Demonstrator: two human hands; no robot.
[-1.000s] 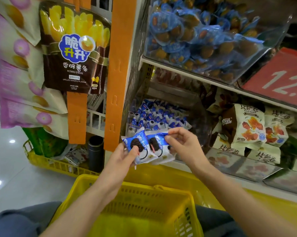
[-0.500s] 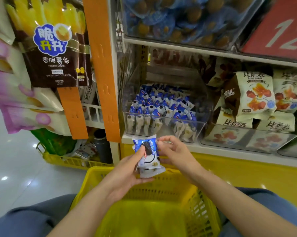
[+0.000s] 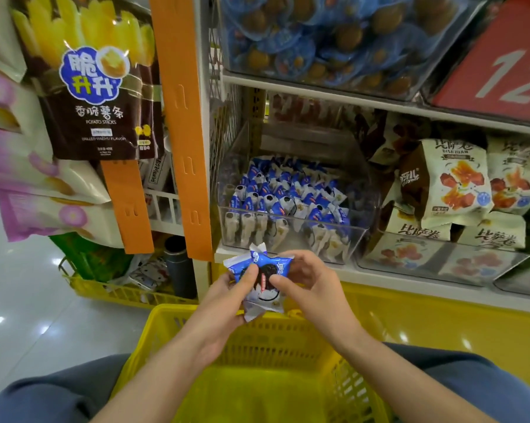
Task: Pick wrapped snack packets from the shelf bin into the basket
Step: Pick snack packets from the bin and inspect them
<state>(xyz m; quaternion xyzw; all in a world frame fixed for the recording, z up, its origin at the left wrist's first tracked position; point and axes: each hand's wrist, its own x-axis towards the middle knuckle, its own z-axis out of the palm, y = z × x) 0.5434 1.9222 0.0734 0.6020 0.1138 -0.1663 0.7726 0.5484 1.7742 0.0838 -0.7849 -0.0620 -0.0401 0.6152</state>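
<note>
Blue-and-white snack packets point(image 3: 265, 285) with a dark cookie picture are stacked together between both hands, just above the far rim of the yellow basket point(image 3: 257, 337). My left hand point(image 3: 227, 303) grips them from the left with the thumb on the front. My right hand point(image 3: 311, 285) pinches them from the right. Behind them the clear shelf bin point(image 3: 291, 236) holds several more of the same packets point(image 3: 285, 196). What lies on the basket's floor is blurred.
An orange hanging strip point(image 3: 181, 123) carries a brown potato-stick bag point(image 3: 95, 83) to the left. Cream snack bags point(image 3: 453, 178) fill the bin to the right, blue packets point(image 3: 324, 38) the shelf above. A dark bottle point(image 3: 179, 267) stands in a low yellow crate point(image 3: 111, 291).
The two packets, held side by side a second ago, now lie stacked together in both hands. The hands have come down from the bin's front to just above the basket rim.
</note>
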